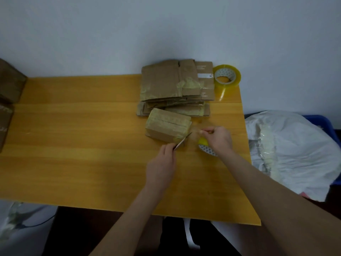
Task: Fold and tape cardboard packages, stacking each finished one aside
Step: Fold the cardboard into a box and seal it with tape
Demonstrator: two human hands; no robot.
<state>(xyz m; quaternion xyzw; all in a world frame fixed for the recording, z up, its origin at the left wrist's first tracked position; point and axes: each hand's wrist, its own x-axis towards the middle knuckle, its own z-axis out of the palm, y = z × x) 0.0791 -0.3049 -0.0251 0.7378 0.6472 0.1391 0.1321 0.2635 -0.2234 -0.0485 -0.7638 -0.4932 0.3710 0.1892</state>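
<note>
Two hands working: left hand (162, 163) is gripping a blade (182, 141) against the taped box (168, 126), right hand (217, 138) is pinching tape pulled from a roll (205, 147).

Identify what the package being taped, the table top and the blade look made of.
Package: brown cardboard, matte, under glossy yellowish clear tape. Table: yellow-orange wood or wood-look laminate, smooth, faint grain lines. Blade in the left hand: apparently metal, thin and greyish; too blurred to confirm.
</note>
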